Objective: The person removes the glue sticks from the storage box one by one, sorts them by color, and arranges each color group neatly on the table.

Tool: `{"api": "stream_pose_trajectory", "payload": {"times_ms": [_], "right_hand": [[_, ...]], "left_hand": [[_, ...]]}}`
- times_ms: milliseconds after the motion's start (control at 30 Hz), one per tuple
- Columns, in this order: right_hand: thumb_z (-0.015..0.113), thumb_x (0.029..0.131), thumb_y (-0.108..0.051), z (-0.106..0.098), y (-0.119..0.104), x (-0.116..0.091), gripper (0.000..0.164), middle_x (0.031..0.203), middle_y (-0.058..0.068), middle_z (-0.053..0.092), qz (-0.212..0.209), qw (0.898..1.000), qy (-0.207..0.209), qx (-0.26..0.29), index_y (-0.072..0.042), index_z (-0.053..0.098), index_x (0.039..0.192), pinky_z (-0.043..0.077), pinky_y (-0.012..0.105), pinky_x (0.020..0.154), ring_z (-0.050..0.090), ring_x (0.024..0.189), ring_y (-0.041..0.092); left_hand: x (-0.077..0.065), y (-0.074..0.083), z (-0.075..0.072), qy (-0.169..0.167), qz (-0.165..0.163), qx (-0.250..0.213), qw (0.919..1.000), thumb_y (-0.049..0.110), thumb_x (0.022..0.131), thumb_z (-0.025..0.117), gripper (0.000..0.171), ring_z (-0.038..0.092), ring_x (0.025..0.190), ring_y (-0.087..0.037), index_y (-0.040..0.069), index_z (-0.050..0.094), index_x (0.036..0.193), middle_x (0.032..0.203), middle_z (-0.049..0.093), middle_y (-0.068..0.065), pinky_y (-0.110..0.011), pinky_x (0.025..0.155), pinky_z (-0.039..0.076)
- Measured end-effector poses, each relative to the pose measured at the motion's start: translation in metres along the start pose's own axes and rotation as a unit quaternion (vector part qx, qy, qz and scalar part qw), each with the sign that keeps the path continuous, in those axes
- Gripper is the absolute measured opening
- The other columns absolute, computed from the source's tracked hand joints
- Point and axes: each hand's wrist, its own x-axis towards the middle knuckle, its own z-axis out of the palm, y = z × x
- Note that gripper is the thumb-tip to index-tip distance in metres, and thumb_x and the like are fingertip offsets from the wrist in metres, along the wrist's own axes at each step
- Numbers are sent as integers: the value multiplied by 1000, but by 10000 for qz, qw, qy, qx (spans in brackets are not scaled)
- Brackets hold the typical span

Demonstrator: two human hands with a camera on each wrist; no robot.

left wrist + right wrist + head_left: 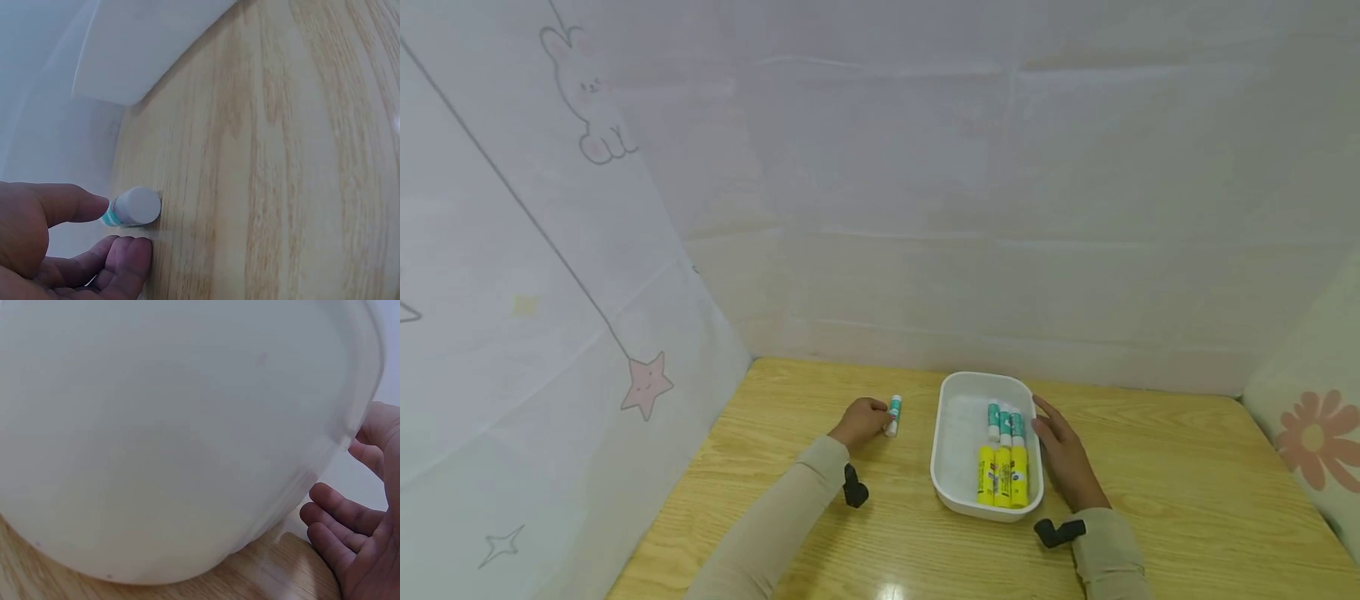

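A small white-and-teal glue stick (893, 416) lies on the table left of a white plastic tray (951, 497). My left hand (861, 422) is right at it; in the left wrist view the thumb and bent fingers stand apart, close to the glue stick's white end (141, 205). On the tray's right side, my right hand (1066, 457) has its fingertips at the rim, fingers loosely spread along the outer wall (187, 456). Inside the tray, several teal-and-white glue sticks (1005, 427) form a row above a row of larger yellow sticks (1002, 477).
The wooden table (1195, 492) backs onto a pale cloth wall (1000, 208), with printed cloth at either side. The tray stands between the two hands. A black wrist mount (854, 487) sits on the left sleeve, another (1059, 532) on the right.
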Motion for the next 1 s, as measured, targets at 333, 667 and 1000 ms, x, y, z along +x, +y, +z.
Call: {"api": "stream_pose_trajectory", "payload": {"times_ms": [333,667,1000], "right_hand": [[45,97,-59,-4,0,2,59,153,10,34,-61,10000,-12,21,-48,24,151,26,57,111,35,138,33],[45,99,-55,0,0,-3,55,152,11,35,-1,10000,-8,96,-49,26,150,27,56,111,35,137,34],[46,98,-57,5,-3,0,56,152,9,37,-36,10000,23,6,-50,26,149,27,57,111,36,137,33]], "left_hand": [[0,24,-5,-78,49,-347,9994,26,100,54,48,57,110,-28,-2,48,139,136,52,-15,-43,93,49],[-8,85,4,-396,473,-552,9966,34,101,51,55,49,124,-39,0,43,143,144,45,-16,-49,103,42],[-13,128,33,-809,861,-536,9915,32,102,48,50,47,129,-31,1,47,141,146,43,-14,-43,103,43]]}}
